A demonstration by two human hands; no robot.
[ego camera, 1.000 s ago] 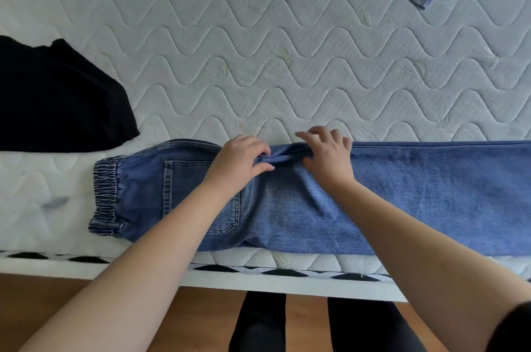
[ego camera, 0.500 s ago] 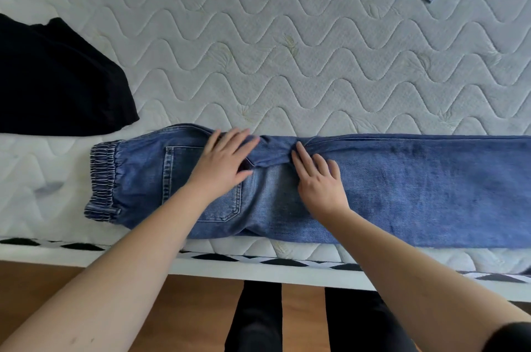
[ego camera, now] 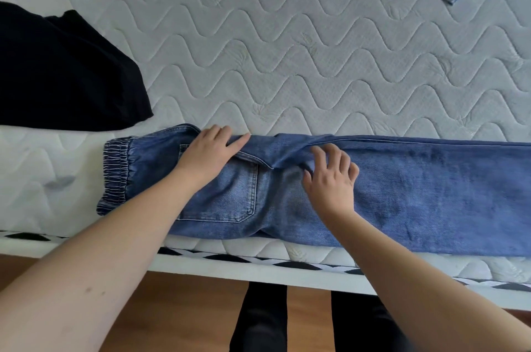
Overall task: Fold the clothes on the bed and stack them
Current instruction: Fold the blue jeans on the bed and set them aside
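A bed (ego camera: 287, 58) fills most of the view, covered by a white mattress quilted in wavy stitched lines. Its near edge is trimmed with a band of black and white diamond shapes (ego camera: 230, 258), under which a plain white frame rail (ego camera: 258, 274) is seen. Below the rail, a wooden floor (ego camera: 178, 314) of warm brown boards is shown. The mattress is lit evenly by soft light, and a small grey mark (ego camera: 59, 182) is visible on its left part near the edge.

Blue jeans (ego camera: 402, 196) lie flat lengthwise along the mattress's (ego camera: 287, 49) near edge; elastic waistband at left, back pocket up.
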